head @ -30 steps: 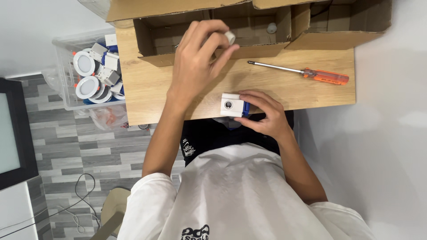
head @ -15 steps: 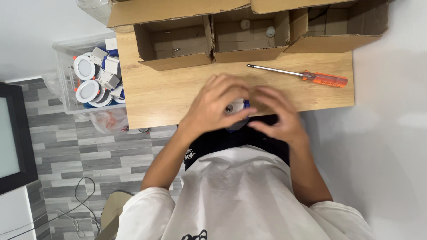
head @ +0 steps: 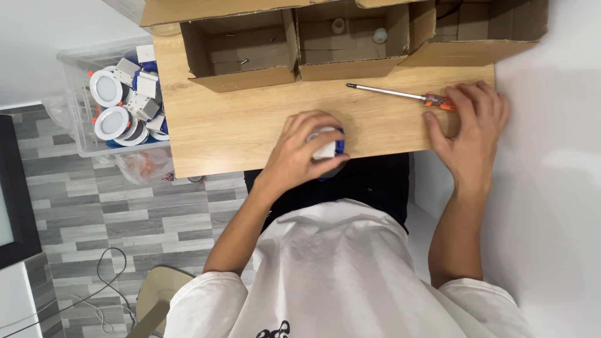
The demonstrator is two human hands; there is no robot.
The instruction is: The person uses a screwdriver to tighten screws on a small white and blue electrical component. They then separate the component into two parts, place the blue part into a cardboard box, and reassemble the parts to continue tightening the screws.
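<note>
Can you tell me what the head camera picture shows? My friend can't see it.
A person's left hand holds a small white and blue part on a wooden table, while the right hand rests on an orange-handled screwdriver. Open cardboard boxes sit behind.

- The person wears a loose white short-sleeved T-shirt (head: 338,275), its fabric lightly creased.
- A small black printed mark sits at the shirt's lower front.
- Dark black trousers (head: 369,188) show above the shirt.
- Both forearms are bare.
</note>
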